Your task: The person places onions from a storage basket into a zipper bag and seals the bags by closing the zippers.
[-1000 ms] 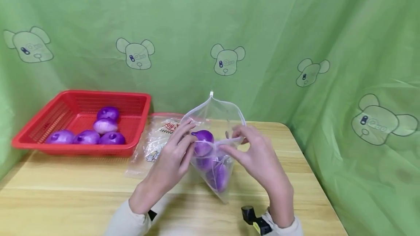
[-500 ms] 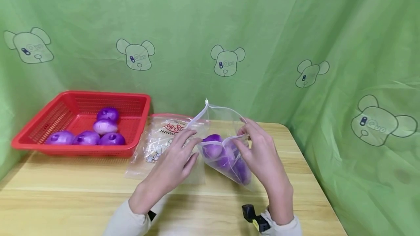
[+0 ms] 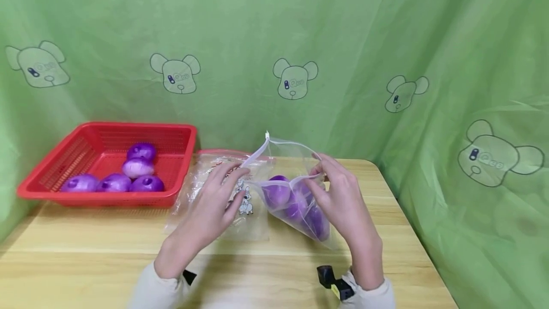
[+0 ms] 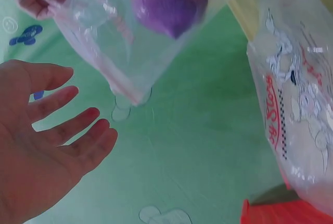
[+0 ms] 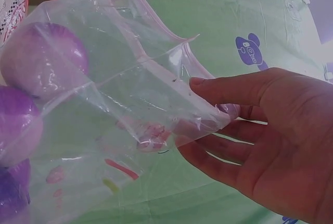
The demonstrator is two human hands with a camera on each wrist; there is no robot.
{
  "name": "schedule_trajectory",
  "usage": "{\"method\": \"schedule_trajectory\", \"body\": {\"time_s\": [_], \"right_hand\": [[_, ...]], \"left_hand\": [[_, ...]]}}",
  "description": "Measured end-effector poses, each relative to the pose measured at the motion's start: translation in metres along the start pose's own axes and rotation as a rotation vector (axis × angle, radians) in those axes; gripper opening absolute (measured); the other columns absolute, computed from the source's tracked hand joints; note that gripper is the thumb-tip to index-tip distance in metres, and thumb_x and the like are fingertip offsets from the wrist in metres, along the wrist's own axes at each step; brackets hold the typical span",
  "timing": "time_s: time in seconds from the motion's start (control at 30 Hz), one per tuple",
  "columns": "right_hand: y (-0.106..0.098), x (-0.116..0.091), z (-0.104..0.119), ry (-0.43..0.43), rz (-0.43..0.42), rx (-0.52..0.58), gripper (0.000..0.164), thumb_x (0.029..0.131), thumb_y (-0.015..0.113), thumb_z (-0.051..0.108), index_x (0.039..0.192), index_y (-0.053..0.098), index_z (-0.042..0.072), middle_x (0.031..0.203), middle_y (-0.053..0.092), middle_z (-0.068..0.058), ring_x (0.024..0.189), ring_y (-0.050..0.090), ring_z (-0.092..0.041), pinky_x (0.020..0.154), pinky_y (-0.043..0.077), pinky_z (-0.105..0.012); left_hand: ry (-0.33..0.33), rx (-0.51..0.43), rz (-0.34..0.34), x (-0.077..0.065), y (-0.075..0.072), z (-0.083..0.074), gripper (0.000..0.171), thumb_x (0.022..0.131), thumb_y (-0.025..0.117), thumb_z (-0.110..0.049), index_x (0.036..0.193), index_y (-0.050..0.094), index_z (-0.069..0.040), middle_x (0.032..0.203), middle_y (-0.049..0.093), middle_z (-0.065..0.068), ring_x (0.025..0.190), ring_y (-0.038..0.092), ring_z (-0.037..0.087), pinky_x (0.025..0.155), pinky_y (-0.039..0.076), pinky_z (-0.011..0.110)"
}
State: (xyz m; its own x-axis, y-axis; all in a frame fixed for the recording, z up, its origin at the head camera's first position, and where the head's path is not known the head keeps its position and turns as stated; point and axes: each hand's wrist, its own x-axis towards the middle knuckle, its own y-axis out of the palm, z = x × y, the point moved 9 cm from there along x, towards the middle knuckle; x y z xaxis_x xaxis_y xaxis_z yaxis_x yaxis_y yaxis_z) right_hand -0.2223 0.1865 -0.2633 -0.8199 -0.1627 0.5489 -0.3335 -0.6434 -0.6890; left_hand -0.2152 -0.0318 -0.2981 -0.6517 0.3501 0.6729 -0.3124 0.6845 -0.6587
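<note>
The clear bag [image 3: 293, 184] stands just right of centre in the frame, its mouth gaping toward the upper middle, its body slanting to the lower right with purple onions [image 3: 278, 194] bunched inside. The right hand [image 3: 343, 199], right of centre, pinches the bag's white rim between thumb and fingers; the left hand [image 3: 206, 206], left of centre, is released, its fingers loosely spread and, in the left wrist view, clear of the bag. The film looks thin, light and limp, creasing where it is pinched, so it probably won't hold its shape unaided; the rim seems a little stiffer and is likely the best place to take hold, one side in each hand. The load should drag toward the lower corner, and a grip on the bare film could slip or stretch it. How much weight the table [image 3: 266, 275] bears is hard to tell. More onions [image 3: 138, 168] lie in the red basket [image 3: 111, 195] at the left; smooth, glossy and rounded, they look firm but apt to roll, so each would best be cupped around its widest part. A printed bag [image 3: 199, 175] lies flat beside the basket, partly behind the left hand, and looks just as floppy.
</note>
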Motion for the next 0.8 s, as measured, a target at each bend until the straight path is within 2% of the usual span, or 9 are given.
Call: {"method": "schedule_trajectory", "body": {"time_s": [0.17,0.43,0.53,0.67,0.8], "right_hand": [[0.002,0.000,-0.001,0.014,0.009,-0.003,0.014,0.083,0.078,0.004,0.086,0.065,0.006,0.136,0.059,-0.020,0.120,0.059,-0.039,0.098,0.051,-0.051],[0.001,0.001,-0.001,0.006,0.011,-0.010,0.013,0.083,0.077,0.002,0.086,0.065,0.005,0.133,0.061,-0.021,0.114,0.063,-0.039,0.092,0.053,-0.050],[0.002,0.001,0.000,0.001,0.009,-0.009,0.013,0.083,0.077,0.002,0.087,0.065,0.005,0.132,0.062,-0.020,0.116,0.062,-0.039,0.095,0.052,-0.051],[0.003,0.001,0.000,-0.004,0.008,-0.005,0.013,0.083,0.078,0.003,0.088,0.066,0.005,0.132,0.062,-0.020,0.113,0.064,-0.038,0.092,0.054,-0.049],[0.003,0.001,0.000,-0.011,0.007,0.002,0.013,0.082,0.078,0.002,0.088,0.066,0.005,0.132,0.061,-0.020,0.112,0.064,-0.038,0.092,0.054,-0.049]], "left_hand": [[-0.045,0.059,-0.019,-0.007,-0.010,0.022,0.040,0.091,0.068,-0.009,0.130,0.060,-0.005,0.135,0.056,0.014,0.127,0.050,0.033,0.107,0.041,0.052],[-0.070,0.129,0.000,-0.015,-0.020,0.060,0.036,0.090,0.068,-0.006,0.125,0.061,0.000,0.131,0.059,0.017,0.121,0.054,0.034,0.105,0.044,0.049],[-0.115,0.146,0.038,-0.014,-0.024,0.076,0.035,0.092,0.066,-0.007,0.126,0.061,0.000,0.129,0.060,0.017,0.118,0.055,0.035,0.101,0.047,0.051],[-0.205,0.158,0.096,-0.016,-0.029,0.101,0.034,0.093,0.063,-0.008,0.126,0.060,0.000,0.126,0.060,0.020,0.113,0.056,0.038,0.095,0.049,0.054],[-0.270,0.161,0.108,-0.016,-0.036,0.123,0.031,0.093,0.062,-0.007,0.123,0.061,0.002,0.123,0.060,0.022,0.112,0.056,0.041,0.095,0.048,0.057]]}}
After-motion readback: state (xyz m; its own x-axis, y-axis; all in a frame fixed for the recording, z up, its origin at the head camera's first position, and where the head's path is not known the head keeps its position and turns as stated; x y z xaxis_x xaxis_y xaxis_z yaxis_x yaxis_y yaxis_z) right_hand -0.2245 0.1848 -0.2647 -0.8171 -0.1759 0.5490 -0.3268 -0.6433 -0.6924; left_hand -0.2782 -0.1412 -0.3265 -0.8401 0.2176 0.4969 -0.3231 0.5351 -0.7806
